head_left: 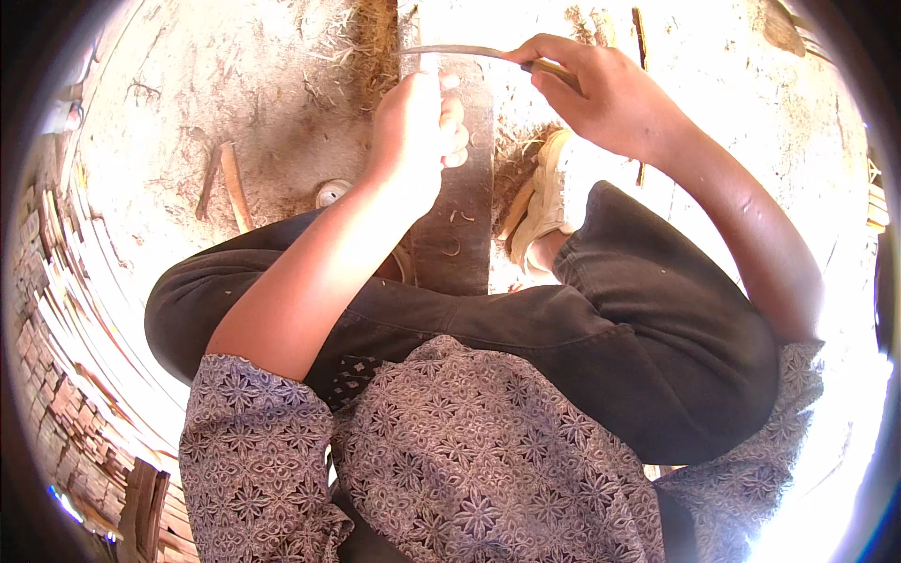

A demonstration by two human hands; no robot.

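Note:
My right hand is closed round the handle of a knife with a narrow, slightly curved blade. The blade points left and passes just beyond my left hand. That hand is a closed fist above a dark wooden plank that runs away from me between my legs. Something pale shows at the top of the fist, but glare hides what the fingers hold, if anything. Whether the blade touches it, I cannot tell.
Fibrous shavings lie along the far left side of the plank. A light-coloured shoe is on my right foot. On the bright ground at the left is a wooden stick. Stacked split wood strips line the left rim.

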